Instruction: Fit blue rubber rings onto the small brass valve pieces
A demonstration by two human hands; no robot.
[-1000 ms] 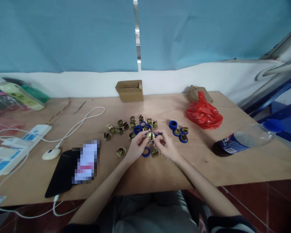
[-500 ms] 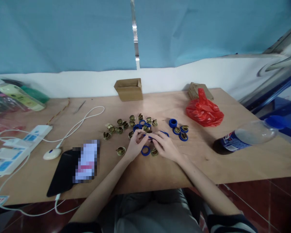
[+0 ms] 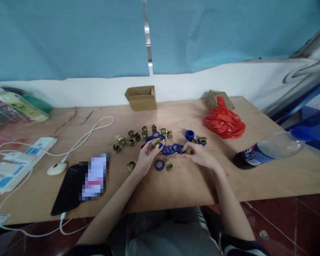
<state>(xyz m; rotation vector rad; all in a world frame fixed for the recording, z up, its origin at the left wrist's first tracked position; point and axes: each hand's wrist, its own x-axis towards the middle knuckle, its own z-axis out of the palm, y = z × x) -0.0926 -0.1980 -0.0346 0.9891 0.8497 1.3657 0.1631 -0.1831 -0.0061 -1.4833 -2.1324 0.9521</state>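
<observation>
My left hand point(image 3: 146, 157) is raised slightly over the wooden table point(image 3: 160, 192), its fingers pinched on a small brass cap point(image 3: 156, 142). My right hand point(image 3: 200, 155) sits further right with fingers curled together; what they hold is hidden. Its fingertips lie beside a short row of blue rings point(image 3: 171, 149) between the two hands. Just in front of the hands lie one blue ring point(image 3: 159, 164), a brass cap point(image 3: 169, 165) and a thin wire ring point(image 3: 179, 168). Several more brass caps point(image 3: 134, 137) are scattered behind my left hand.
A blue ring stack point(image 3: 189, 134) and ringed caps point(image 3: 202, 141) lie right of centre. Behind are a red plastic bag point(image 3: 224, 123) and a cardboard box point(image 3: 141, 97). A bottle point(image 3: 272, 147) lies at right. Power strips point(image 3: 24, 156), a white cable and a black pad point(image 3: 68, 190) are at left.
The hands, joined over one brass cap a second ago, have separated. My right hand has moved right toward the ringed caps. My left hand keeps a brass cap lifted.
</observation>
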